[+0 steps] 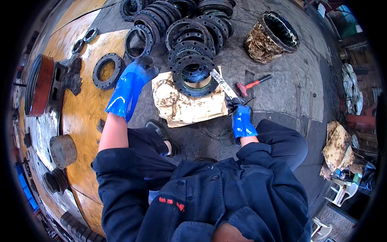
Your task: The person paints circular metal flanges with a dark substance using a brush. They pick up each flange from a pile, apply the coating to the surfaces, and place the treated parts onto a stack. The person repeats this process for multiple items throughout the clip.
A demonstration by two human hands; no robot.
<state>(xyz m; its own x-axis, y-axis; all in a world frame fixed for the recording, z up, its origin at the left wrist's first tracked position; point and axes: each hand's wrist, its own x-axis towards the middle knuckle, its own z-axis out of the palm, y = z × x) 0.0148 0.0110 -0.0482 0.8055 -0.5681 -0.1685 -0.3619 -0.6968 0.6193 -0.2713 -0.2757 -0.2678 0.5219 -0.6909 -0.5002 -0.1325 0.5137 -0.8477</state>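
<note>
My left hand (136, 74), in a blue rubber glove with blackened fingers, is held out over the floor. Its fingers look stretched out with nothing in them, close to a standing black flange ring (139, 41). My right hand (242, 117), in a matching glove, is closed round the near end of a flat, whitish stick-like tool (224, 85) smeared with black. The tool's far tip reaches the right edge of a black, wet-looking flange ring (185, 87) with bolt holes. This ring leans against other rings and rests on a stained cardboard sheet (181, 111).
Stacked black rings (155, 18) stand at the back. A grease-caked bucket (258, 42) is at the back right, with a red-headed hammer (248, 85) nearer me. Another flange (98, 80) lies on the yellowish plate (82, 141) at left, near a rusty-red drum-like ring (43, 84).
</note>
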